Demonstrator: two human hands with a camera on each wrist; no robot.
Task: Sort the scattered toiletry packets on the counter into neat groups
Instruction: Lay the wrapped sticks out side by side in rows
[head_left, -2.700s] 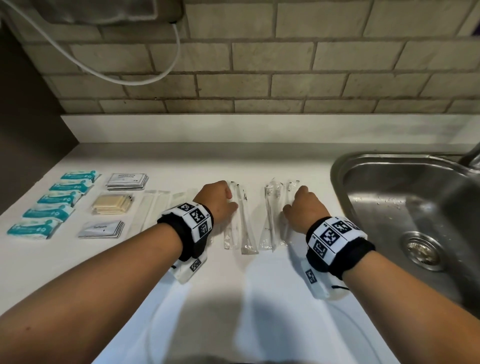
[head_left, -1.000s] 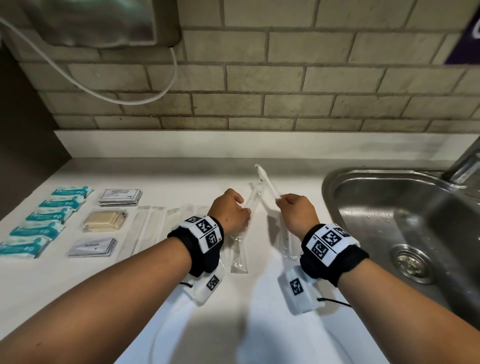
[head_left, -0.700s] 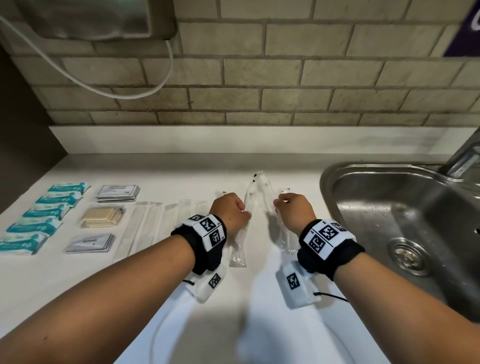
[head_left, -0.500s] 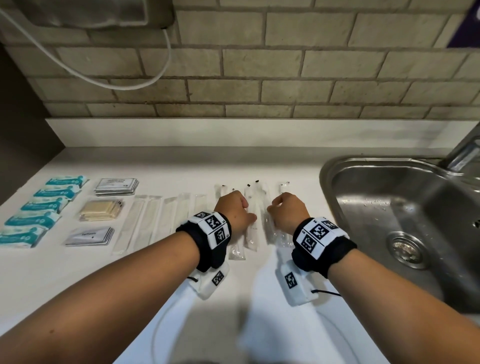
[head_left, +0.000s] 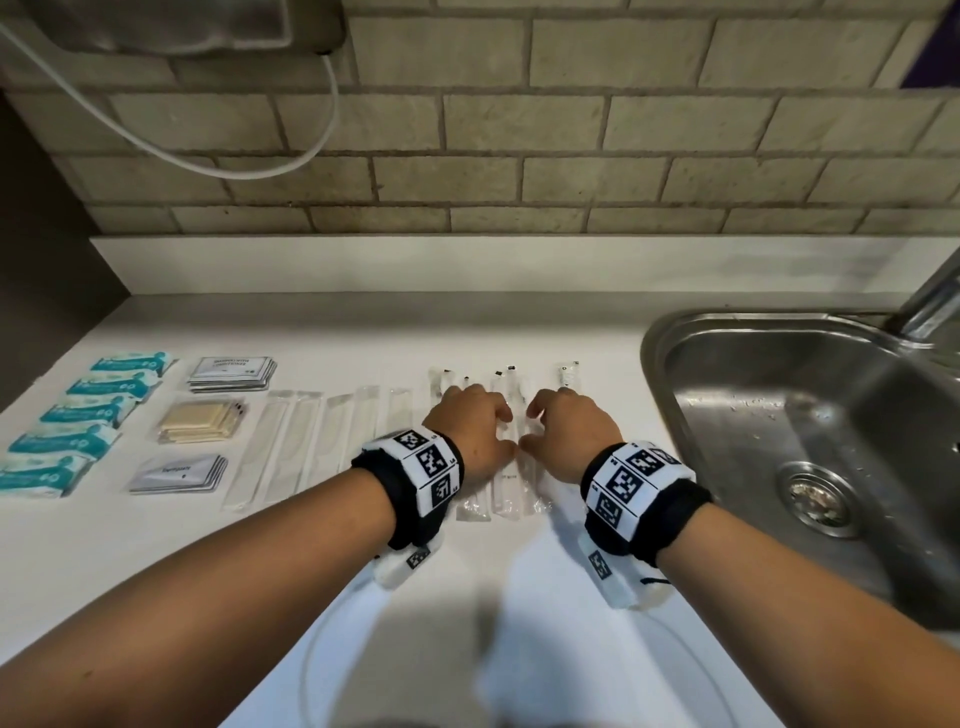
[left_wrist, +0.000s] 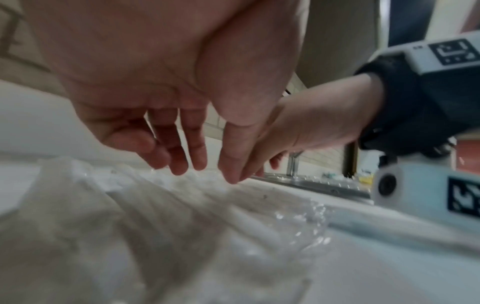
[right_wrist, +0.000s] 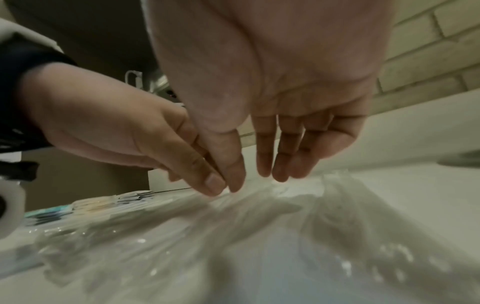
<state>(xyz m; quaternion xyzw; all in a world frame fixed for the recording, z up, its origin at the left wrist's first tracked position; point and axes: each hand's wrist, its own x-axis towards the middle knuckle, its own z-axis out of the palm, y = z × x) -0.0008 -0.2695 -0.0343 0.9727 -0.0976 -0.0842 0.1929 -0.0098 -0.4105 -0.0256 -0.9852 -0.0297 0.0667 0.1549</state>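
Several clear long toothbrush packets (head_left: 506, 488) lie side by side on the white counter (head_left: 519, 597), left of the sink. My left hand (head_left: 496, 423) and right hand (head_left: 537, 423) hover close together over their middle, thumbs almost meeting. In the left wrist view my left hand (left_wrist: 197, 164) has its fingers hanging fairly straight, tips just above or touching the crinkled packets (left_wrist: 155, 226). The right wrist view shows my right hand (right_wrist: 259, 174) the same way over the packets (right_wrist: 233, 226), gripping nothing. The packets' middle parts are hidden under both hands.
Sorted groups lie to the left: teal packets (head_left: 88, 415), two stacks of grey sachets (head_left: 231, 371) (head_left: 179, 473), beige packets (head_left: 202, 423), flat clear sleeves (head_left: 296, 447). A steel sink (head_left: 675, 415) with a faucet (head_left: 930, 301) is at the right. A brick wall stands behind.
A second ago my right hand held a clear packet raised off the counter. It now lies in the row, and both hands have lowered, drawn together and loosened their fingers.
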